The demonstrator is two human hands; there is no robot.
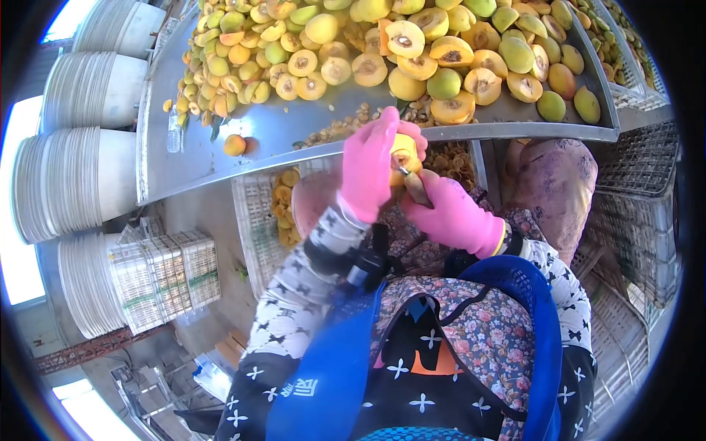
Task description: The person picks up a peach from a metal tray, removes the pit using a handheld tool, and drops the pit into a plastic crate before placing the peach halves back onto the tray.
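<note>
My left hand, in a pink glove, grips a yellow peach half above the front edge of the metal table. Its cut face is turned towards me, with the brown pit hollow showing. A pitting tool with a wooden-looking handle is held in my gloved right hand, and its metal tip touches the cut face near the hollow. My fingers partly cover both the fruit and the handle. Just beyond my hands, loose pits lie scattered on the tabletop.
Many halved peaches are heaped on the metal table. One peach sits apart, near a clear plastic bottle. Below the edge stands a white crate beside peach pieces. Stacked crates stand right; stacked white tubs left.
</note>
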